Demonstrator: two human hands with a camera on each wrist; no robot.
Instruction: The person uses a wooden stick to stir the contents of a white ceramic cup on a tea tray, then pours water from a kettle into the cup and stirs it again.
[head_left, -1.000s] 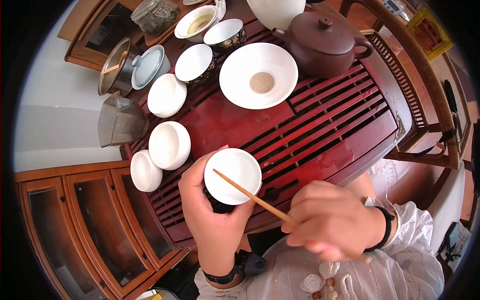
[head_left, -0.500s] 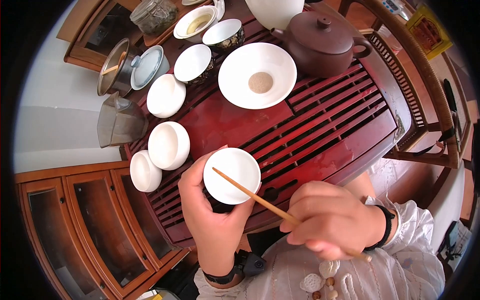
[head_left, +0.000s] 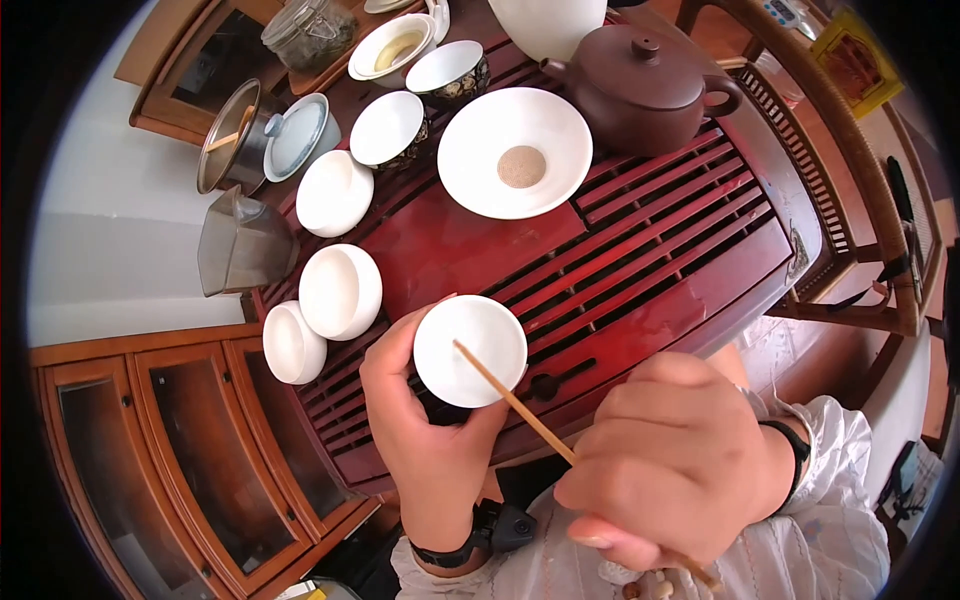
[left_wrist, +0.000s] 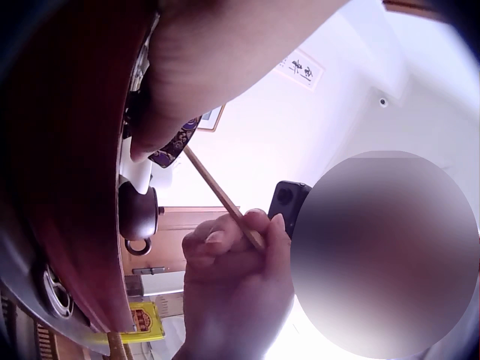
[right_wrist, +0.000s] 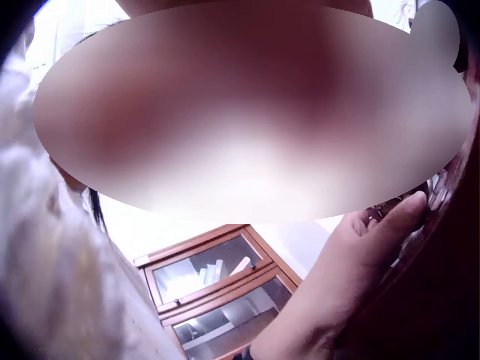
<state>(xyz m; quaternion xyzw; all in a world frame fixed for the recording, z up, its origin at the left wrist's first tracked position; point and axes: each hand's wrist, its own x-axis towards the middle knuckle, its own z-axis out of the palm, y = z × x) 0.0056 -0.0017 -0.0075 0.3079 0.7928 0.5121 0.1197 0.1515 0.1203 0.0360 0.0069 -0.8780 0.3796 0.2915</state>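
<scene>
On the near side of a glossy dark red tabletop (head_left: 430, 235), part smooth board and part long parallel slats, I see a small round cup (head_left: 490, 335) held up in a person's left hand (head_left: 425, 420). Its inside is plain glazed white, smooth to a thin circular rim; the outer wall (best seen from the left wrist) carries a dark purplish pattern. Thumb and fingers curl round opposite sides of it, clamped on its wall.

The right hand (head_left: 670, 460) has its fingers closed tightly on a slender stick (head_left: 520, 412), straight, matte and honey-brown like bamboo or wood. The stick slants down to the cup, its tip within the circle of the white mouth; whether it touches the glaze, I cannot tell.

Beyond the hands stands a wide white bowl (head_left: 465, 160), flaring like a funnel, with a round patch of fine, sandy-brown stuff (head_left: 522, 167) at its bottom. Just beside it sits a squat teapot (head_left: 640, 95) of dull brown clay, with a round knob on its lid. To the left, near the tabletop's edge, is a smoky, see-through pitcher (head_left: 245, 245) with angular sides.
</scene>
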